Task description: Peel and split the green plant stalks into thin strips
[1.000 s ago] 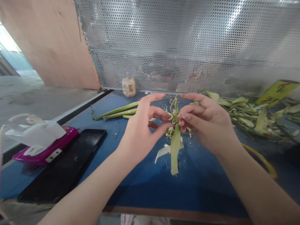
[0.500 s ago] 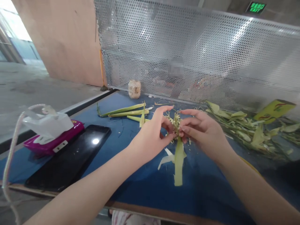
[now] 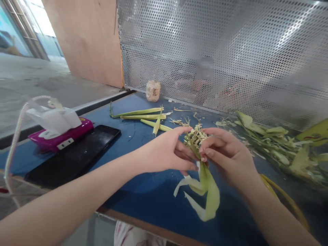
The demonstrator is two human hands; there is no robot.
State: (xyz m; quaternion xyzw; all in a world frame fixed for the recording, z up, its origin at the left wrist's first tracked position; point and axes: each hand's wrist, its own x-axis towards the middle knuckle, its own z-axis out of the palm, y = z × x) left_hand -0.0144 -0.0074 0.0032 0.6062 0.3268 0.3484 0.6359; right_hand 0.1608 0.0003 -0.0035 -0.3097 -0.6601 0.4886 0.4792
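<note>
Between my hands is a green plant stalk [image 3: 194, 145] with a frayed, pale fibrous clump at its far end. Broad pale green leaf strips [image 3: 210, 196] hang from it toward me, curling over the blue tabletop. My right hand [image 3: 225, 150] is closed, its thumb and fingertips pinching the stalk where the strips begin. My left hand [image 3: 176, 150] curls around the stalk's left side, thumb at the near side and fingers partly hidden behind it. Shreds and thin stems [image 3: 183, 122] lie on the table just beyond my hands.
Long leaf pieces [image 3: 140, 117] lie at the back left, near a lumpy beige block [image 3: 153, 91]. A leaf pile [image 3: 276, 136] lies on the right. A black phone [image 3: 77, 153] and a magenta power strip [image 3: 61, 134] sit left. A perforated metal screen [image 3: 164, 44] stands behind.
My view has shifted slightly. My left hand has turned and lowered along the stalk. The leaf strips hanging toward me have swung right and spread, with a second strip curling out.
</note>
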